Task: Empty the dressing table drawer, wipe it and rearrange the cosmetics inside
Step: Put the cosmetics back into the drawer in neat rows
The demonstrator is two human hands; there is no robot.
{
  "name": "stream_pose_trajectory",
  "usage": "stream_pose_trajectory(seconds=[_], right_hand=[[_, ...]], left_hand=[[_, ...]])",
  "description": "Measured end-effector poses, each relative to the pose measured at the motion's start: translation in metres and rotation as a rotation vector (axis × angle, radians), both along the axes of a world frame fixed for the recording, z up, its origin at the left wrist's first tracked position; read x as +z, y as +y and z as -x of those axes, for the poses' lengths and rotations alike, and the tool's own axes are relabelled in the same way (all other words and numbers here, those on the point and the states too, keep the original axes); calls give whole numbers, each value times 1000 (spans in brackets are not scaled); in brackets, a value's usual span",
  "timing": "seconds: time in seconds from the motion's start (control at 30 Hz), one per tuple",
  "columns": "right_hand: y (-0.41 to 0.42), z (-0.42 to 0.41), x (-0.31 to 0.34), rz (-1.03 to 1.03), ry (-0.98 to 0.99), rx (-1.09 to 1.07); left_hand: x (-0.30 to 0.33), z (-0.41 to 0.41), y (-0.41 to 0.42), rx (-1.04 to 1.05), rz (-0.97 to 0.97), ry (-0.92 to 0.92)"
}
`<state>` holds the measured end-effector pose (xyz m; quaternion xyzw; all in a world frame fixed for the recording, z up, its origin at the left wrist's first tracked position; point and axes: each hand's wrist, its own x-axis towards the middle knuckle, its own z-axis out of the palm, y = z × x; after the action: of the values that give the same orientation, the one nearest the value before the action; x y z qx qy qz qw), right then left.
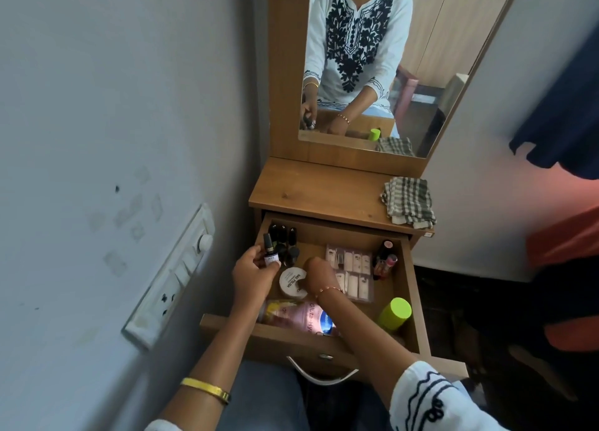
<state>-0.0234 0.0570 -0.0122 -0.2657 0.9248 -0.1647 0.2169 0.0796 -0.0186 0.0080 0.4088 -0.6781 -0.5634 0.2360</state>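
The wooden drawer (410, 288) of the dressing table stands pulled out. My left hand (251, 276) grips a small dark bottle with a pale label (270, 252) above the drawer's left side. My right hand (319, 273) reaches down into the drawer's middle beside a round white nail polish remover tub (291, 283); its fingers are hidden. Inside lie several dark nail polish bottles (285, 236), sachet strips (351, 270), lip products (385, 257), a pink bottle (295, 315) and a lime-green capped container (393, 312).
A checked cloth (409, 202) lies folded on the right of the wooden tabletop (308, 192). The mirror (372, 64) rises behind it. A wall with a switch panel (176, 273) runs close on the left. Dark fabric (564, 106) hangs at the right.
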Motion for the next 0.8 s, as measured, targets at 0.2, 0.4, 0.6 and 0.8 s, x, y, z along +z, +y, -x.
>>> stream_pose_trajectory(seconds=[0.2, 0.4, 0.6, 0.8], right_hand=[[-2, -4, -3, 98, -66, -91], [10, 2, 4, 195, -106, -110], [15, 4, 22, 397, -147, -207], [14, 0, 70, 656, -306, -82]], left_hand=[[-2, -1, -1, -20, 24, -36], [-5, 1, -3, -16, 11, -31], [0, 0, 0, -61, 44, -10], [0, -3, 3, -196, 114, 45]])
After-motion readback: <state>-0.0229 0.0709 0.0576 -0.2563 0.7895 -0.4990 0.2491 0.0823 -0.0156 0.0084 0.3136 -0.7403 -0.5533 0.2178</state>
